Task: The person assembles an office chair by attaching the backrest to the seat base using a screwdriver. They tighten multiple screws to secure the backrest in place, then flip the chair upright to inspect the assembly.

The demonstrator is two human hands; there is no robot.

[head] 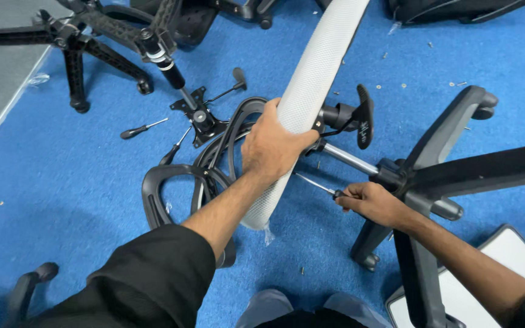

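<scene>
The left hand (273,147) was clamped firmly around the edge of a white mesh chair seat (308,91), which stood tilted on its side over the middle of the blue carpet (62,176), while the right hand (373,203) was closed tight on the handle of a screwdriver (318,184) whose shaft pointed up-left toward the underside of the seat. Just right of that hand lay a black star-shaped chair base (445,170) with its gas cylinder (347,158) running to the seat mechanism. Near the carpet's far left edge rested another screwdriver (143,128) and a second chair base (74,45), with black armrest loops (171,188) beneath the left forearm.
</scene>
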